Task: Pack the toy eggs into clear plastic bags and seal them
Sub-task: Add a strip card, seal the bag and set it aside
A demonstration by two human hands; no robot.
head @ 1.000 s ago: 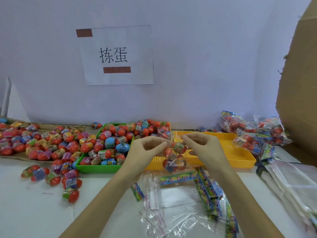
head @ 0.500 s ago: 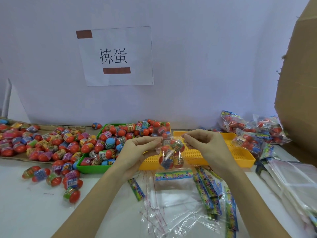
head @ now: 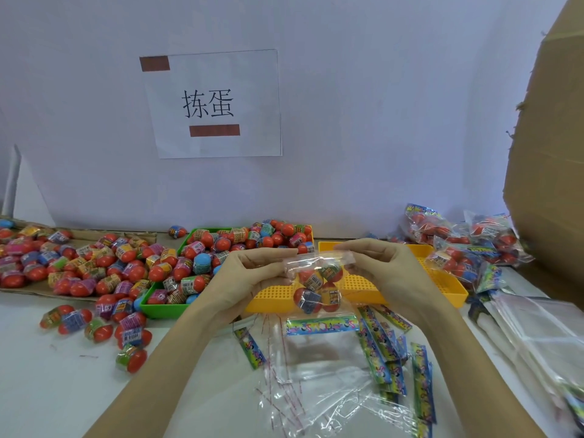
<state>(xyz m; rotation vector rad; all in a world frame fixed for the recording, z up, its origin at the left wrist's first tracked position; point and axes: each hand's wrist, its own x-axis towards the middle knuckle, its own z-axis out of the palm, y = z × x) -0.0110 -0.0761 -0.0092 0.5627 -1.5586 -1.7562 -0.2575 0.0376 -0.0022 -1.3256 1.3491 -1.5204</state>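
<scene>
Head view: left hand (head: 252,273) and right hand (head: 379,273) each pinch one end of the clear plastic bag's (head: 319,279) mouth, held level left-right. The red toy eggs (head: 317,289) hang below the grips, above the yellow perforated tray (head: 442,279). Likely sealing next.

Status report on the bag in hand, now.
Left hand and right hand pinch the clear bag at its top corners. Toy eggs inside, hanging above the yellow tray. Nothing in the way.
</scene>
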